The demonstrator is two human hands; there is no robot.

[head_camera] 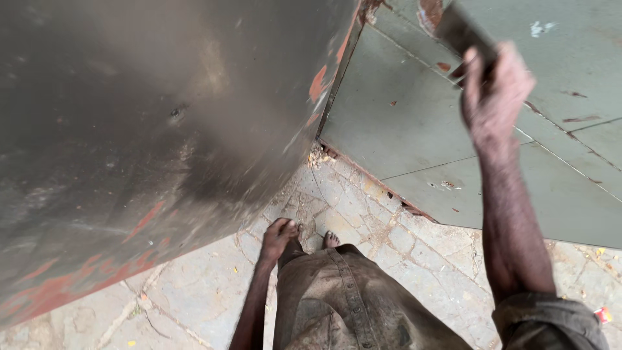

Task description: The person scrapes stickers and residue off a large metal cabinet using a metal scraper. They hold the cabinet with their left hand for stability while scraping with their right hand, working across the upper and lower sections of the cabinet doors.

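Overhead, right hand gripping latch bar (grey door), left hand hanging free.

Head view, looking down. No labels, signs or screens appear. The sole candidate for packaging is a small red-and-white scrap lying on the stone paving at the lower right edge, possibly a discarded wrapper; too small to confirm.

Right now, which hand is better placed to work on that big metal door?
The right hand, most likely. It is raised against the grey-green metal door and gripping a flat metal tool. The left hand hangs low by the trousers, holding nothing and away from the door.
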